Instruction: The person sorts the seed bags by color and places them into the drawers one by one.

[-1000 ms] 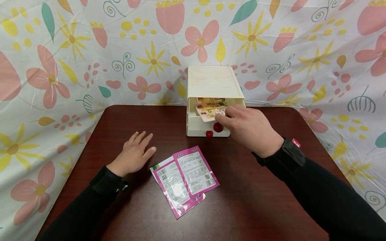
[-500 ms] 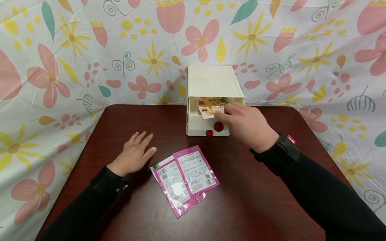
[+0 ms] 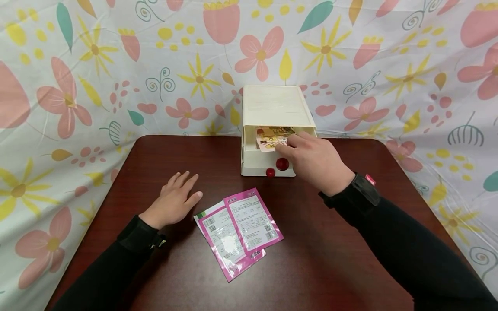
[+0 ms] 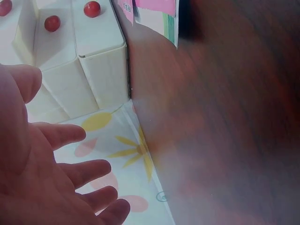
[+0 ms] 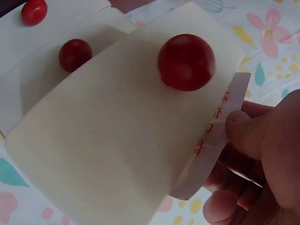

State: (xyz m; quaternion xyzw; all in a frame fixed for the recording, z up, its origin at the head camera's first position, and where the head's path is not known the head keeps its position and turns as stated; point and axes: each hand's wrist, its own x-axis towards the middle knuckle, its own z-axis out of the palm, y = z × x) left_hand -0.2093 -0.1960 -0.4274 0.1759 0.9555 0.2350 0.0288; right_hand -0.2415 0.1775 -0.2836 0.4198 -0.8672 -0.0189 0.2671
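Note:
My right hand (image 3: 317,163) is at the open top drawer (image 3: 253,163) of a small cream-white drawer cabinet (image 3: 274,106). It pinches the edge of a flat, colourfully printed packet (image 3: 268,141), which slants into the drawer over its front. In the right wrist view, the thumb (image 5: 241,126) presses on the packet's pale edge strip (image 5: 216,133), marked with orange characters; the drawer front hides the rest there. The left hand (image 3: 173,201) holds nothing, fingers spread, over the left part of the table. Beside it lie two overlapping pink-bordered packets (image 3: 254,222), printed backs up.
Round red knobs (image 3: 282,163) stick out from the drawer fronts, with further knobs (image 4: 52,23) in the left wrist view. The cabinet stands at the back edge of the dark brown table (image 3: 323,268). A flower-patterned cloth (image 3: 155,56) hangs behind.
The right hand has shifted slightly left, and the printed packet has moved a little further back into the drawer. The left hand and the pink-bordered packets stay in place.

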